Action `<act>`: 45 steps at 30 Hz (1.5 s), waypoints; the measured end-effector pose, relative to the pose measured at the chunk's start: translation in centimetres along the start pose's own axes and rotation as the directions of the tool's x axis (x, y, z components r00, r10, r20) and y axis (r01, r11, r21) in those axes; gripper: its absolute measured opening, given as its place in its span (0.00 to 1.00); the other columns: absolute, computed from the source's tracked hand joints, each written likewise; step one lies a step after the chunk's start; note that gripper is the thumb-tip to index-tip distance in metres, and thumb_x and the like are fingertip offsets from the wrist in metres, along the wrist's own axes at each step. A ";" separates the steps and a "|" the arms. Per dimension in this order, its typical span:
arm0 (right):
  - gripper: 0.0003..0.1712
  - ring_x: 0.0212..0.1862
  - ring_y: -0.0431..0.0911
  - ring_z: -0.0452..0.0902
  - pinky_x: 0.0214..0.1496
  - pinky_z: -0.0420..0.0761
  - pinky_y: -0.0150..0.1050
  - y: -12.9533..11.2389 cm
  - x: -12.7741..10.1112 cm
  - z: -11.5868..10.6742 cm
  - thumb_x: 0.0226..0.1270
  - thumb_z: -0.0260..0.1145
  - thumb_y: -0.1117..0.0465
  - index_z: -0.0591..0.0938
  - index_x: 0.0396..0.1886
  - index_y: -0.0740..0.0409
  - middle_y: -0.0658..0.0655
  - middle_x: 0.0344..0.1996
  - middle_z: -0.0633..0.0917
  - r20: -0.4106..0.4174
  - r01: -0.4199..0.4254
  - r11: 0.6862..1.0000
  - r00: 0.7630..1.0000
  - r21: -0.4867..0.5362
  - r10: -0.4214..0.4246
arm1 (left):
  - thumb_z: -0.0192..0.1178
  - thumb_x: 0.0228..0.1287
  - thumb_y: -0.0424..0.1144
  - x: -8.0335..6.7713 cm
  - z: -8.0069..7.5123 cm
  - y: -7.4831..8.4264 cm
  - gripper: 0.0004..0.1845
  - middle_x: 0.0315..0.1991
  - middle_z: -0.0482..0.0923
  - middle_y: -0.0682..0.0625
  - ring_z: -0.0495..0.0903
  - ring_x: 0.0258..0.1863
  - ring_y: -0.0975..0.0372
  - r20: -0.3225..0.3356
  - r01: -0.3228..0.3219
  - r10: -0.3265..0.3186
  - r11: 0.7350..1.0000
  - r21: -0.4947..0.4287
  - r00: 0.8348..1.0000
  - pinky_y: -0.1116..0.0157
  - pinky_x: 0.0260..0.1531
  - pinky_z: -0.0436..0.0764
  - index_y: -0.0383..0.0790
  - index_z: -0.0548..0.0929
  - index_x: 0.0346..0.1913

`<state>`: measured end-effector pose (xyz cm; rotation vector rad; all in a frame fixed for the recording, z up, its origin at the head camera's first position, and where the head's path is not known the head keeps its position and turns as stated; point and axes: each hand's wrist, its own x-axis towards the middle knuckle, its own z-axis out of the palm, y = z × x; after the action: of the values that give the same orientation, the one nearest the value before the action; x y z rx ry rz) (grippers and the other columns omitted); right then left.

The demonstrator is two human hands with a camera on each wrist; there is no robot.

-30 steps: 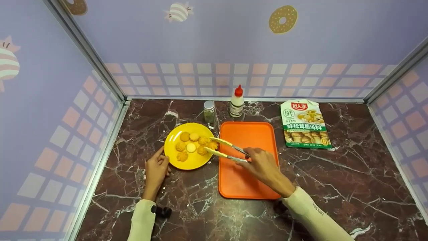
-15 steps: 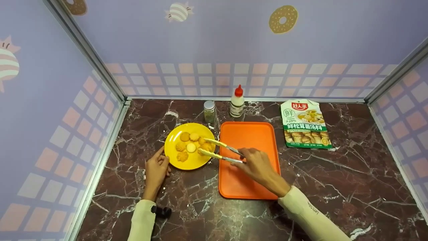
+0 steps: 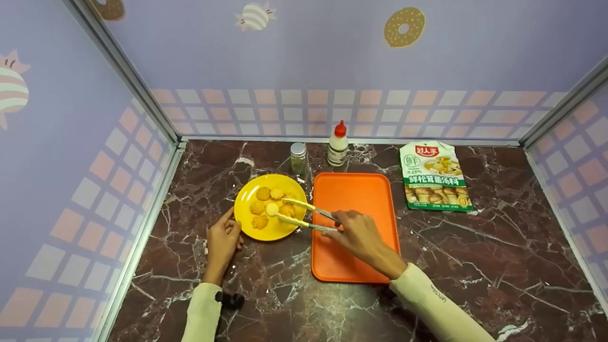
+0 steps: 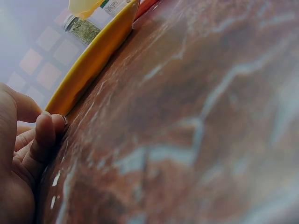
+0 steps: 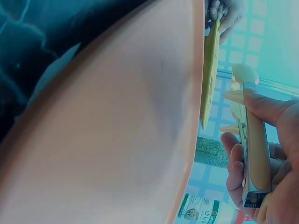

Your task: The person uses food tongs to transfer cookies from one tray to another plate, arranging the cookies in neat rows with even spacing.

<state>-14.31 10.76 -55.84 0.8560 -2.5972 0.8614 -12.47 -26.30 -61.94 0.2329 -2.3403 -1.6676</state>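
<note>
In the head view my left hand (image 3: 222, 242) is at the left rim of a yellow plate (image 3: 244, 190). The left wrist view shows thumb and fingers pinching that rim (image 4: 88, 67). Several golden cookies (image 3: 260, 222) lie on the plate, and a round pale cookie (image 3: 272, 209) sits near their middle. My right hand (image 3: 358, 237) grips metal tongs (image 3: 304, 223) with yellow tips. The tongs are spread over the right part of the plate, their tips either side of a swirled cookie (image 3: 287, 209). In the right wrist view, the fingers wrap the tongs' handle (image 5: 256, 154).
An orange tray (image 3: 351, 261) lies right of the plate, beneath my right hand. Behind stand a spice jar (image 3: 299, 159) with a silver lid and a white squeeze bottle (image 3: 337, 147) with a red cap. A printed food pouch (image 3: 434, 175) lies at the right. Patterned walls surround the dark marbled counter.
The right hand has moved left with the tongs, and their tips have gone from the cookies at the plate's right edge towards its middle. My left hand and the plate have stayed put.
</note>
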 end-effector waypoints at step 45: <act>0.24 0.24 0.43 0.78 0.25 0.81 0.39 -1.4 0.4 2.2 0.66 0.84 0.49 0.87 0.47 0.62 0.57 0.29 0.88 0.130 0.026 1.000 0.991 -0.010 -0.025 | 0.59 0.79 0.26 0.0 -0.1 0.1 0.27 0.29 0.84 0.39 0.78 0.13 0.60 0.014 -0.002 0.002 1.000 -0.019 1.000 0.69 0.11 0.78 0.29 0.76 0.77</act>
<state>-13.89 8.33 -56.79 0.9706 -2.6930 0.8074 -12.40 -26.38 -61.84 0.2166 -2.3329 -1.6947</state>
